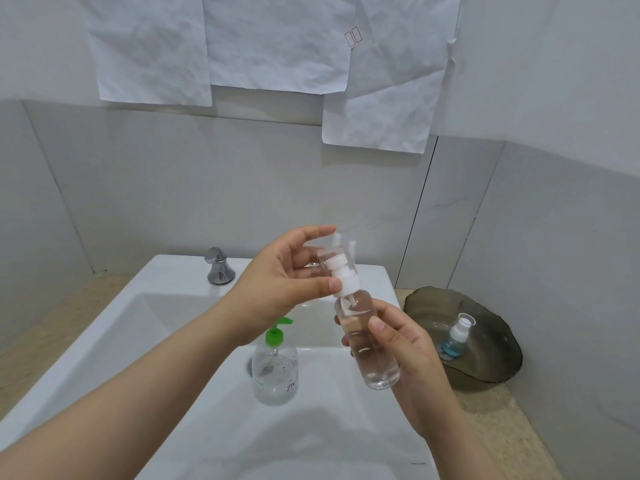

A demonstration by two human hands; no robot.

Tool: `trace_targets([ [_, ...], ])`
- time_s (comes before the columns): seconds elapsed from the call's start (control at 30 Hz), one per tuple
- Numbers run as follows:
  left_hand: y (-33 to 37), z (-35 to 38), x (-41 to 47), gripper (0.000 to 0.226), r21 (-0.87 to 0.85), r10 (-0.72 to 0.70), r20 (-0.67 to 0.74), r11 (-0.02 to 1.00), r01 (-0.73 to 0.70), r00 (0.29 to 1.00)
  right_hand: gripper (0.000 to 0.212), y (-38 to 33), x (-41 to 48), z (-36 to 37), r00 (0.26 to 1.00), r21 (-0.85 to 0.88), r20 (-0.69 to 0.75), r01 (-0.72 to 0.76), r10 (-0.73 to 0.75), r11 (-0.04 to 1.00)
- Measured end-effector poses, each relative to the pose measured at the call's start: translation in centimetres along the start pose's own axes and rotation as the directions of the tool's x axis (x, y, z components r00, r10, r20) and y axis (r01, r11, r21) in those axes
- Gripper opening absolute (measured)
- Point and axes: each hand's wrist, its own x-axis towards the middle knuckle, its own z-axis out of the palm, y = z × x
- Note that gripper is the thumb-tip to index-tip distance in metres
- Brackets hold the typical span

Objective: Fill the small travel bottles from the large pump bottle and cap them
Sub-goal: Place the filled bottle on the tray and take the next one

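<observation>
A beige speckled surface (498, 420) runs along the tiled wall and carries a white rectangular sink (166, 282). On the sink's back rim, at about 11 o'clock, stands a chrome tap knob (219, 266). The large pump bottle (275, 370) — clear, green-topped — stands upright in the basin, apparently near the drain. At 3 o'clock a dark glass dish (491, 327) rests on the surface beside the sink.

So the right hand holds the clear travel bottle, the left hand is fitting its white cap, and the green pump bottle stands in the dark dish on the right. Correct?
Not quite. In the head view the green pump bottle stands in the white sink, not the dark dish; that dish holds a small blue bottle. The rest holds: right hand on the clear travel bottle, left hand fitting its white cap.
</observation>
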Motion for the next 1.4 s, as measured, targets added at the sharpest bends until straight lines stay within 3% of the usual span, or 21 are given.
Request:
trace_targets([
  [0.1, 0.0, 0.2, 0.0, 0.065, 0.093, 0.002, -0.061, 0.996, 0.004, 0.998, 0.034, -0.1, 0.0, -0.1, 1.0, -0.011, -0.009, 0.001, -0.002, 1.0],
  [0.2, 0.1, 1.3, 0.0, 0.085, 0.251, -0.022, -0.225, 0.965, 0.08, 0.974, 0.031, -0.4, 0.0, 0.0, 1.0, -0.025, -0.006, 0.004, -0.004, 1.0],
  [0.27, 0.1, 1.6, 0.2, 0.076, 0.239, -0.039, -0.263, 0.965, 0.104, 0.964, 0.03, -0.5, 0.0, 0.1, 1.0, -0.039, -0.007, 0.01, -0.01, 0.999],
  [0.43, 0.3, 0.6, 0.2, 0.059, 0.103, -0.135, -0.049, 0.985, 0.139, 0.99, 0.028, -0.6, 0.0, -0.2, 0.999, -0.018, -0.046, 0.015, -0.016, 1.0],
  [0.63, 0.0, 1.6, 0.4, 0.061, 0.263, -0.068, -0.189, 0.958, 0.117, 0.98, 0.027, -0.6, 0.0, -0.1, 0.999, -0.056, -0.043, 0.023, -0.025, 0.998],
  [0.77, 0.4, 1.0, 0.4, 0.056, 0.105, -0.146, -0.03, 0.983, 0.148, 0.989, 0.025, -0.6, 0.0, -0.2, 0.998, -0.05, -0.06, 0.026, -0.029, 0.998],
  [0.83, 0.6, 1.0, 0.3, 0.055, 0.142, -0.174, 0.022, 0.975, 0.169, 0.985, 0.025, -0.7, 0.0, -0.3, 0.998, -0.058, -0.054, 0.03, -0.033, 0.998],
  [0.97, 0.4, 2.0, 0.7, 0.061, 0.265, -0.087, -0.195, 0.954, 0.138, 0.977, 0.025, -0.8, 0.0, -0.2, 0.998, -0.068, -0.048, 0.031, -0.034, 0.997],
  [1.1, 0.3, 1.7, 1.0, 0.054, 0.168, -0.109, -0.125, 0.977, 0.129, 0.986, 0.026, -0.7, 0.0, -0.2, 0.998, -0.046, -0.055, 0.03, -0.033, 0.998],
  [1.2, 0.3, 1.1, 0.9, 0.062, 0.122, -0.162, -0.01, 0.979, 0.162, 0.987, 0.024, -0.8, -0.1, -0.4, 0.998, -0.053, -0.052, 0.029, -0.031, 0.998],
  [1.3, 0.3, 1.9, 1.0, 0.077, 0.243, -0.139, -0.112, 0.956, 0.163, 0.984, 0.026, -0.8, -0.1, -0.5, 0.998, -0.062, -0.05, 0.033, -0.036, 0.998],
  [1.4, 0.0, 2.3, 1.1, 0.051, 0.248, -0.094, -0.161, 0.96, 0.133, 0.982, 0.028, -0.7, 0.0, -0.4, 0.998, -0.048, -0.056, 0.037, -0.039, 0.998],
])
